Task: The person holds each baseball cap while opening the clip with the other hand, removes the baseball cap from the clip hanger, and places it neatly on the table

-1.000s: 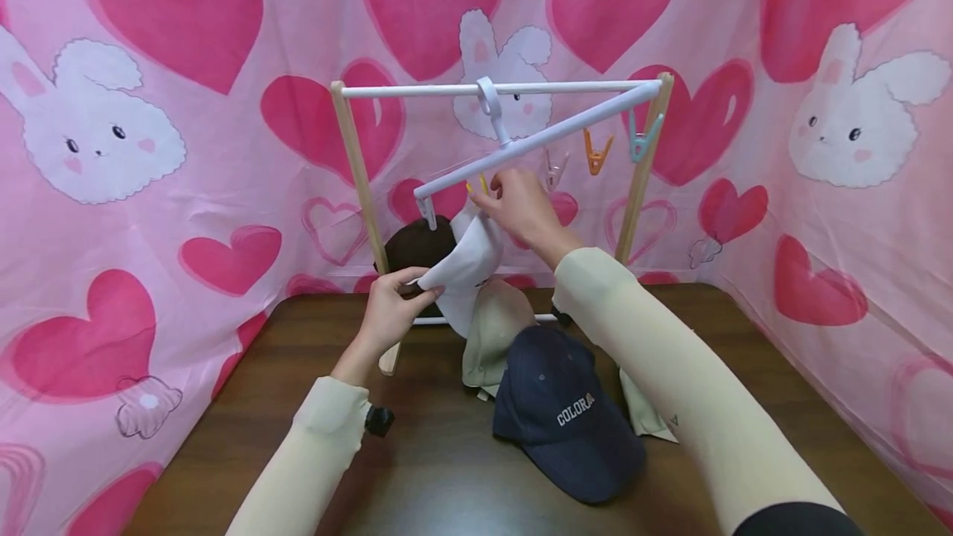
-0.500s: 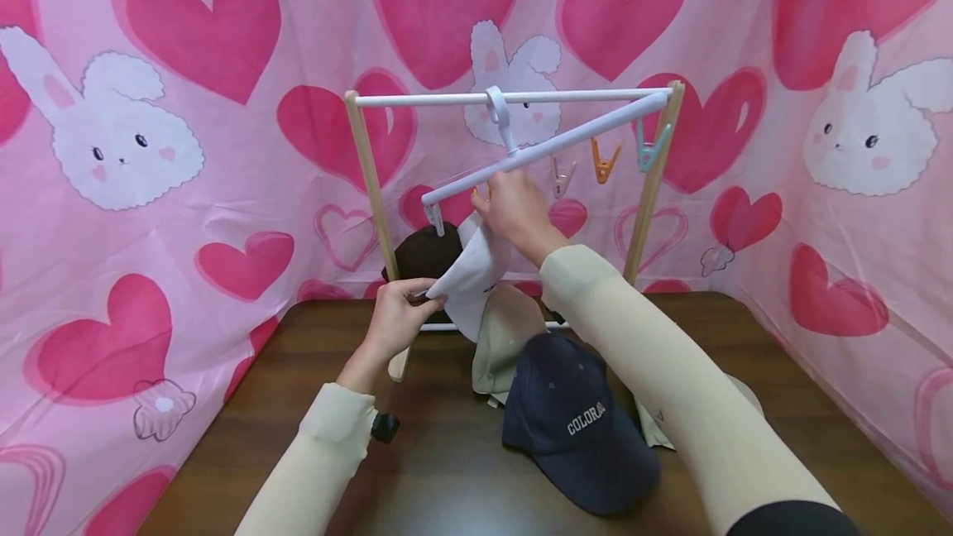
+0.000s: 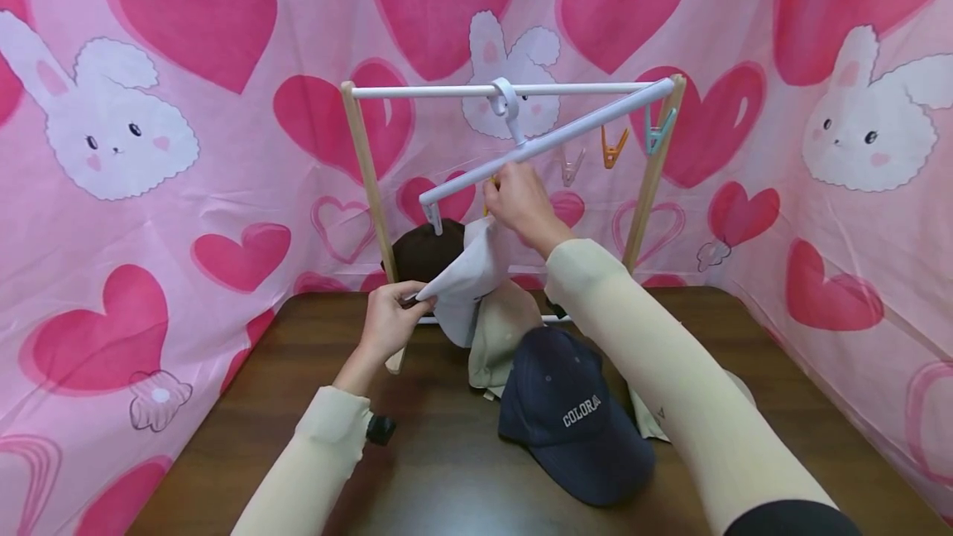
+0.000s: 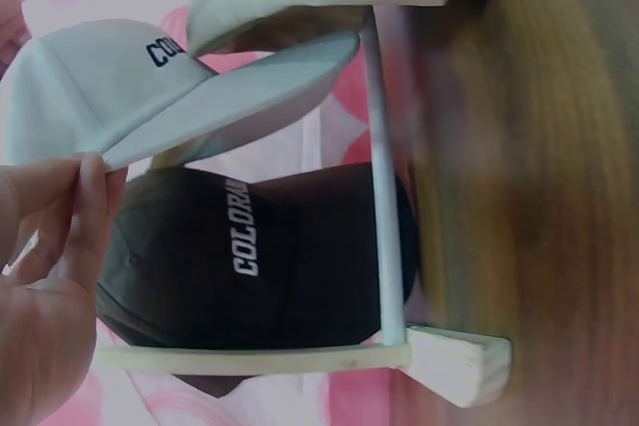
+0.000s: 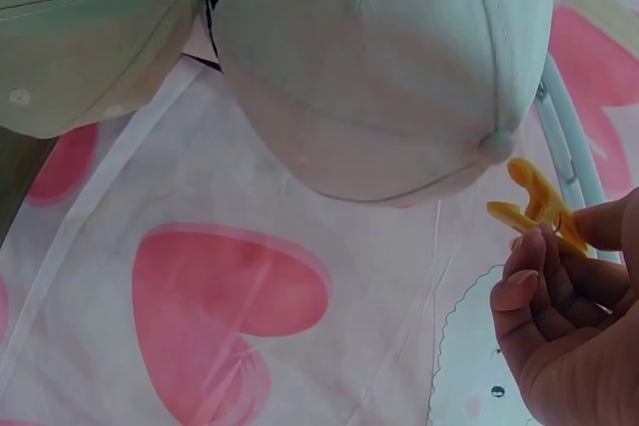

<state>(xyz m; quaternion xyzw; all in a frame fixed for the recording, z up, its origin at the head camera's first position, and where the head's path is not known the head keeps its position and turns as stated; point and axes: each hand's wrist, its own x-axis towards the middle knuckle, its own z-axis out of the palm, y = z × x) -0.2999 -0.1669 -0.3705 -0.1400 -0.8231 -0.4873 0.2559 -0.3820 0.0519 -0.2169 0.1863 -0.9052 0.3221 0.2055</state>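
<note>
My left hand [image 3: 385,325] pinches the brim edge of a white baseball cap [image 3: 463,275], holding it up under a white clip hanger [image 3: 596,117]. In the right wrist view, my right hand [image 5: 569,326] pinches a yellow clip [image 5: 544,192] by its handles. The clip's jaws are spread right beside the button on the white cap's crown. The hanger hooks over the rack's top bar [image 3: 424,93] and slants, right end high. A dark brown cap [image 4: 180,256] hangs near the hanger's low left end, at a pale clip [image 3: 433,217].
Orange [image 3: 613,151], teal [image 3: 658,135] and pale pink [image 3: 570,168] clips dangle from the hanger's right half. A beige cap [image 3: 502,325] and a navy cap [image 3: 566,404] sit on the wooden table [image 3: 439,453]. Part of another beige item [image 3: 646,418] shows behind my right forearm.
The white cap's brim has shifted slightly left and down with my left hand. My right hand, still at the yellow clip, has moved only a little, and the hanger has swung slightly.
</note>
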